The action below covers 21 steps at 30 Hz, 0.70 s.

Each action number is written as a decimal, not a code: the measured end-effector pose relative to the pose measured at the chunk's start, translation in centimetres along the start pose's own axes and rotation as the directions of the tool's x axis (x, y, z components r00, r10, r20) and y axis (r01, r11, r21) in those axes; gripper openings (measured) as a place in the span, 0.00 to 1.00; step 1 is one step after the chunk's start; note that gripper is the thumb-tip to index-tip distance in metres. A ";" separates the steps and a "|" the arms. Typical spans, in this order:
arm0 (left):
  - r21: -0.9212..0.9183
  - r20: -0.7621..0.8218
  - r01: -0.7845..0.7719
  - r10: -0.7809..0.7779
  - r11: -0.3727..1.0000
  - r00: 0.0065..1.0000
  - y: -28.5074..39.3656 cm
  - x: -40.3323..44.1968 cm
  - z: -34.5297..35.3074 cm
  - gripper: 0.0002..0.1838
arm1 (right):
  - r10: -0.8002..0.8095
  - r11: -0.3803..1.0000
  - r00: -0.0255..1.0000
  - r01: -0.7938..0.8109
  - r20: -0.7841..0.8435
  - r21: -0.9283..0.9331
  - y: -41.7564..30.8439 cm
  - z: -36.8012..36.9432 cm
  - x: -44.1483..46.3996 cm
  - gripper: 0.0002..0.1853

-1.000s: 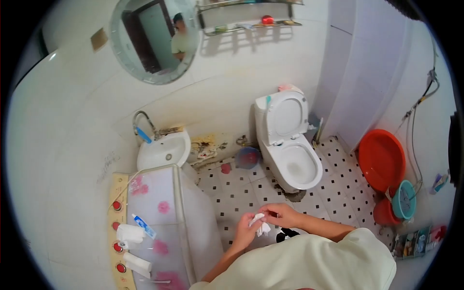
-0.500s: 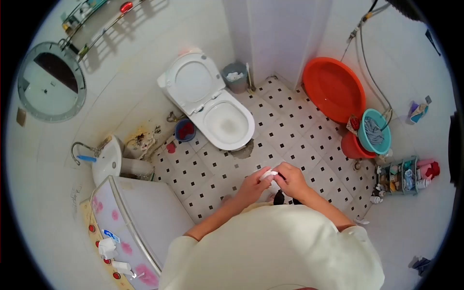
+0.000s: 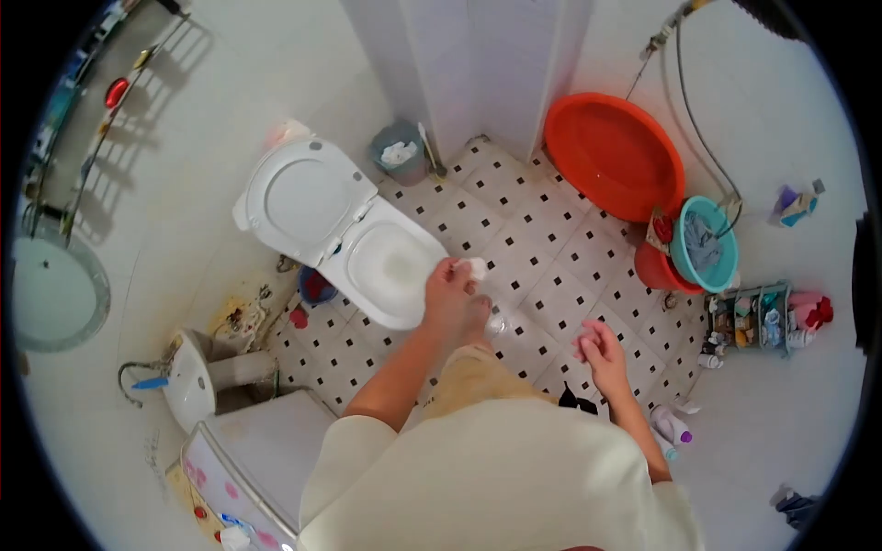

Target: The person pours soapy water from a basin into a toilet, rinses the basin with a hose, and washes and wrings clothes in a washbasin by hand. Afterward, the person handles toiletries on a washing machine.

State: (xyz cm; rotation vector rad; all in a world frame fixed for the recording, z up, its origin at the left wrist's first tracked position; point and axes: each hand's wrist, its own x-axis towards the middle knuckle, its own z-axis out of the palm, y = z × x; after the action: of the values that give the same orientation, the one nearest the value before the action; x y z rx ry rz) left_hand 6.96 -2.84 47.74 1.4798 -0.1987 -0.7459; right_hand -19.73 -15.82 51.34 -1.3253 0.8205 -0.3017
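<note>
White crumpled tissue (image 3: 474, 268) is pinched in the fingers of my left hand (image 3: 446, 292), in front of the right edge of the toilet bowl (image 3: 395, 266). My right hand (image 3: 601, 356) is apart from it on the right, over the tiled floor, fingers spread and somewhat curled, holding nothing. The toilet's lid (image 3: 310, 200) is raised. A grey bin (image 3: 401, 165) with white crumpled paper (image 3: 399, 152) in it stands behind the toilet, by the wall corner.
A red basin (image 3: 614, 156) leans at the back right, beside a teal basin (image 3: 706, 246) holding grey cloth. A rack of bottles (image 3: 749, 320) stands at the right wall. At the left are the sink (image 3: 191, 381) and a washing machine (image 3: 266, 441).
My hands, together on the tissue before, have separated. The left one has moved toward the toilet with the tissue; the right has let go and moved right. The view has turned further right.
</note>
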 end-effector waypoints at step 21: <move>0.580 0.267 0.222 -0.440 0.784 0.857 -13.0 34.8 -4.5 0.18 | 0.356 0.884 0.901 -0.411 -0.248 -0.224 -3.6 0.9 10.8 0.08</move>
State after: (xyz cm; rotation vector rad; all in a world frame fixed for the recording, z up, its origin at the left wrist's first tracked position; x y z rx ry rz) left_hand 31.76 -17.53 23.91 1.9105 -0.4837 -1.3694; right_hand -10.76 -22.87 50.83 -1.3609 1.3127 -0.0029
